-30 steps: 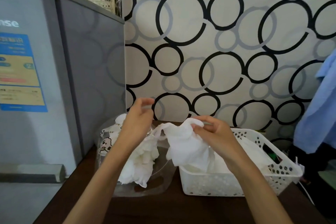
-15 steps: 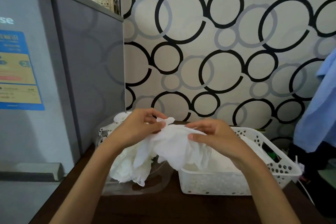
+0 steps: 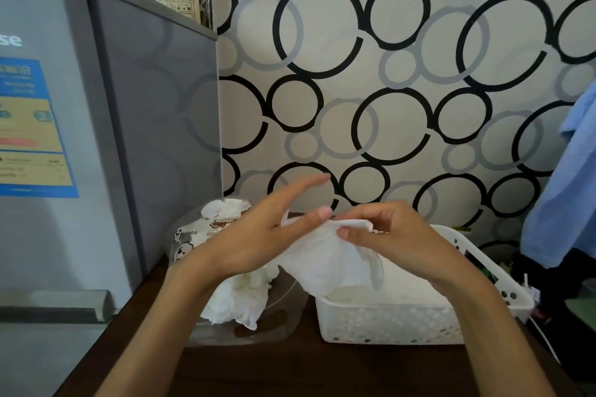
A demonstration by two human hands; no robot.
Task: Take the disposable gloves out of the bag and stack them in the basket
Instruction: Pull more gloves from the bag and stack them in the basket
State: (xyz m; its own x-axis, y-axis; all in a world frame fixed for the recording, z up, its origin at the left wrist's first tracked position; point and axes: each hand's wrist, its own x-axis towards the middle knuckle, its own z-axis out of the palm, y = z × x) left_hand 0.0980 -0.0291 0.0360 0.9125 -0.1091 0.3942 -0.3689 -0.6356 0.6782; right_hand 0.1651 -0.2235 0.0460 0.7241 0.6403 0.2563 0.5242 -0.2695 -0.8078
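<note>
Glove [image 3: 325, 261] is in the air between the hands, hanging over the near-left corner of the basket [image 3: 387, 322], not yet down. Right hand [image 3: 396, 238] pinches its top edge, thumb and curled fingers on the cuff. Left hand [image 3: 258, 235] has fingers out nearly straight; thumb tip lies against the glove's top edge, palm side faces the glove. Looks like it's flattening or steadying the sheet rather than gripping, probably so the glove goes in flat on the stack.

Basket sits right of centre on the dark table [image 3: 290, 371]; white layers already lie inside. Bag [image 3: 200, 245], clear with cartoon prints, sits just left of the basket, touching or nearly so. More crumpled gloves [image 3: 238, 300] spill from its near side, so the task is partway.

Further out: grey fridge [image 3: 96, 138] at left, tight against the bag. Circle-pattern wall [image 3: 387, 74] behind. Blue cloth [image 3: 561, 203] hangs at far right, apart from the basket.

Nothing blocks the drop into the basket. Main risk, I'd say: thin film clinging to fingers or folding on release.
</note>
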